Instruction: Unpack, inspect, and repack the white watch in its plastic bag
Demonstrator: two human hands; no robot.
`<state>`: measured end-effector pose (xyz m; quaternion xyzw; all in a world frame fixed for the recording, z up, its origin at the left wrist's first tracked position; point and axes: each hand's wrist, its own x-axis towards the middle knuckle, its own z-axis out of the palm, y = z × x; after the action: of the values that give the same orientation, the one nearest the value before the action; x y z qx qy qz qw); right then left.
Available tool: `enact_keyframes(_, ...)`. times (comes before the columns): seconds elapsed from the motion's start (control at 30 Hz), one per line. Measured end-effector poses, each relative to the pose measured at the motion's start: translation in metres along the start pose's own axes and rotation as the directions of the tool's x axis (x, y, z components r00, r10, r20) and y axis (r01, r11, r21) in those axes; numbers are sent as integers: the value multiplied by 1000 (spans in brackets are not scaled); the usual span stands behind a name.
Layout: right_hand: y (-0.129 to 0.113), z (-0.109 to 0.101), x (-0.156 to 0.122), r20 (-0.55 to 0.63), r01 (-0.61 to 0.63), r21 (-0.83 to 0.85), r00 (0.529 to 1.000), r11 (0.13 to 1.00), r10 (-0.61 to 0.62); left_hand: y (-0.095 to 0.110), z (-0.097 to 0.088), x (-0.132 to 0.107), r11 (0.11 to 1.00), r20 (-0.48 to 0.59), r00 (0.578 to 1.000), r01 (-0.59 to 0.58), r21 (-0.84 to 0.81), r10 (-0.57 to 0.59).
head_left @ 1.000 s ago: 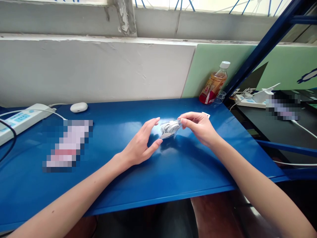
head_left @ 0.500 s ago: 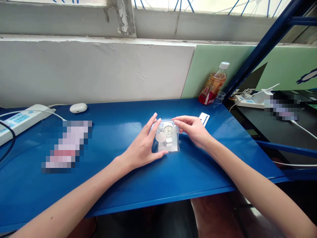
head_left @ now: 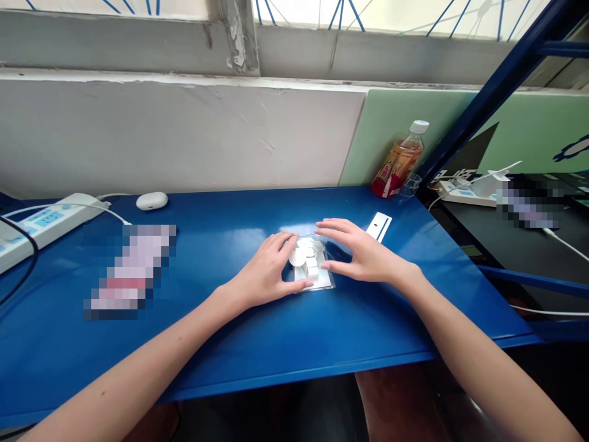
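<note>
A small clear plastic bag (head_left: 311, 267) with a white watch and white bits inside lies flat on the blue table (head_left: 230, 331). My left hand (head_left: 267, 275) rests on the bag's left side, fingers stretched over it. My right hand (head_left: 361, 253) hovers just right of the bag with its fingers spread and straight, the fingertips at the bag's edge. Neither hand grips anything.
A white strip (head_left: 379, 226) lies behind my right hand. A drink bottle (head_left: 399, 162) stands at the back right. A white earbud case (head_left: 151, 201) and a power strip (head_left: 41, 221) sit at the back left, beside a blurred flat item (head_left: 129, 270). A second power strip (head_left: 464, 191) lies on the right desk.
The bag was held up between both hands, then laid flat on the table. My right hand has let go and opened; my left hand has settled onto the bag.
</note>
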<state>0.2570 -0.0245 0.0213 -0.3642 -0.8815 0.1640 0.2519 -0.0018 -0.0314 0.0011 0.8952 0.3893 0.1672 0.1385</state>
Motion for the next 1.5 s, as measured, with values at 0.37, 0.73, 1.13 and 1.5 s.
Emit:
enact_keyframes(0.37, 9, 5, -6, 193, -64, -51, 979, 997, 73, -2, 0, -1, 1000, 33, 999, -1, 10, 1)
enact_keyframes(0.73, 11, -3, -5, 221, -139, -76, 963, 987, 153, -6, -6, -2, 995, -80, 994, -75, 59, 80)
enact_keyframes(1.13, 10, -1, -5, 210, -107, -66, 971, 992, 118, -2, -11, 0, 998, -268, 963, 17, 58, -1)
enact_keyframes(1.5, 7, 1, -4, 226, -125, -108, 963, 986, 146, -4, -9, 1, 996, 134, 989, -66, 57, 58)
